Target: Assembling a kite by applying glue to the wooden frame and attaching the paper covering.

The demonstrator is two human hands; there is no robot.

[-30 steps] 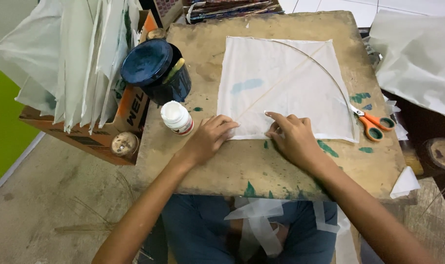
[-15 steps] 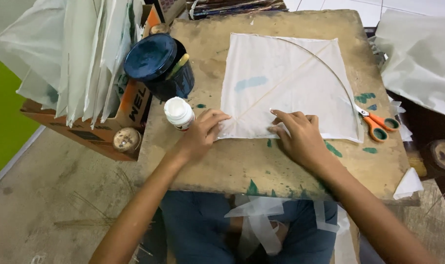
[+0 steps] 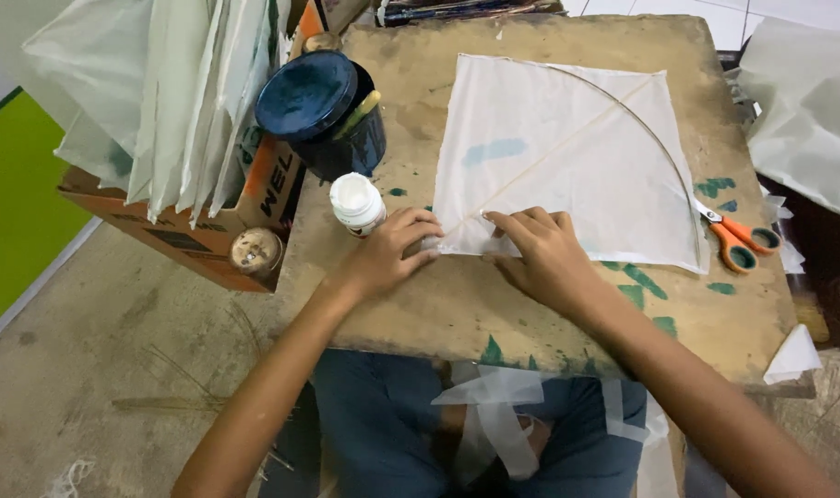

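Your left hand (image 3: 387,258) and right hand (image 3: 542,254) both press fingers-together on the white paper kite's (image 3: 567,152) near-left corner, mid-board (image 3: 530,304). Nothing pinched. White glue bottle (image 3: 356,203) just left, orange scissors (image 3: 738,238) at right edge.

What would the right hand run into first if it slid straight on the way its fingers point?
Probably the left hand: the right hand lies on the white kite, fingers aimed at the kite's near corner, where the left hand's fingers press.
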